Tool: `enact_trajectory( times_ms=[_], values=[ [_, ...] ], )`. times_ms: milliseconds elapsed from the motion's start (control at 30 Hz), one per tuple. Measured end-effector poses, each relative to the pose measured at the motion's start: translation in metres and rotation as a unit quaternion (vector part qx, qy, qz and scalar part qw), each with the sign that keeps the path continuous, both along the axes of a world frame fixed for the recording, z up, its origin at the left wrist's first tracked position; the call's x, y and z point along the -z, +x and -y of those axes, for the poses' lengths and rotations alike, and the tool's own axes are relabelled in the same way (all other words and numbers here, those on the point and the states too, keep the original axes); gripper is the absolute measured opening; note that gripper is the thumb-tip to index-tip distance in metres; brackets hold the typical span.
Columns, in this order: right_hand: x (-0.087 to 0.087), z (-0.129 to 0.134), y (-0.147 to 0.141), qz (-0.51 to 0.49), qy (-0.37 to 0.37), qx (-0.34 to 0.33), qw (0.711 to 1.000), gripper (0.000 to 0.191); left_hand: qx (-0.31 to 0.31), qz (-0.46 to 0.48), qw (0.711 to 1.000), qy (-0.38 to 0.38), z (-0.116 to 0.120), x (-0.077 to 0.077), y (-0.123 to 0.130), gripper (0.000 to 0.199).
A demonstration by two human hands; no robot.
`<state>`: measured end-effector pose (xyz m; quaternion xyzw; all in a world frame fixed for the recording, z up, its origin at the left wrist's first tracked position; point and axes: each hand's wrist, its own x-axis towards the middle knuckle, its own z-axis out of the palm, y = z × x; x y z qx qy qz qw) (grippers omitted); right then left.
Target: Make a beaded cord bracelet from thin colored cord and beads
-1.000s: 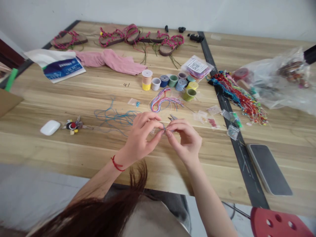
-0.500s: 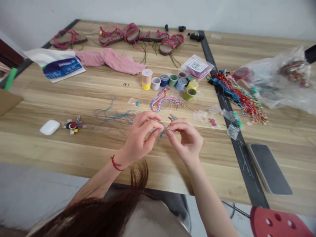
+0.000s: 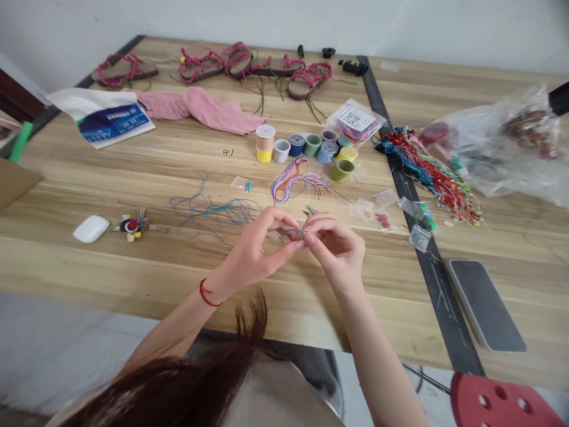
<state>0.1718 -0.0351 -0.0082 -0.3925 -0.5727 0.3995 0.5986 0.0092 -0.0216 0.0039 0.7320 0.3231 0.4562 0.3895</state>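
Blue cords (image 3: 217, 209) lie loosely on the wooden table and run toward my left hand (image 3: 260, 249), which pinches a thin blue cord between thumb and fingers. Touching it at the fingertips, my right hand (image 3: 335, 246) is closed on the same cord. The small part between the fingertips is mostly hidden. Just beyond my right hand, the tips of small scissors (image 3: 310, 210) show. A bundle of pink, white and blue threads (image 3: 288, 181) rests behind my hands. A small bag (image 3: 239, 182) with blue beads (image 3: 249, 187) is behind the cords.
Thread spools (image 3: 312, 144) stand behind the bundle. Small bead bags (image 3: 364, 209), colourful cords (image 3: 431, 172) and a phone (image 3: 485, 305) are to the right. A white case (image 3: 90, 229) and a trinket (image 3: 133, 225) lie left. Sandals (image 3: 202, 66) and pink cloth (image 3: 204, 110) are at the back.
My left hand's thumb and fingers have shifted right and now meet my right fingertips. The blue beads below the fingers no longer show.
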Motion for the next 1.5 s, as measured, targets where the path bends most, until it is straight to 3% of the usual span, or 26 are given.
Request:
enact_trajectory(
  times_ms=[167,567,1500],
  values=[
    [-0.0022,-0.0014,0.0002,-0.006,-0.020,-0.029,0.999,0.011,0.001,0.013,0.999,-0.033,-0.0017,-0.0026,-0.0002,0.008],
    [0.0004,-0.0008,0.0025,-0.035,-0.013,-0.052,0.998,0.009,0.017,0.081,0.989,-0.124,-0.0016,-0.0043,-0.0017,0.013],
    [-0.0010,0.0017,0.0008,-0.018,0.001,-0.003,1.000,0.002,0.014,0.067,0.993,-0.093,-0.0004,-0.0045,-0.0016,0.011]
  ],
)
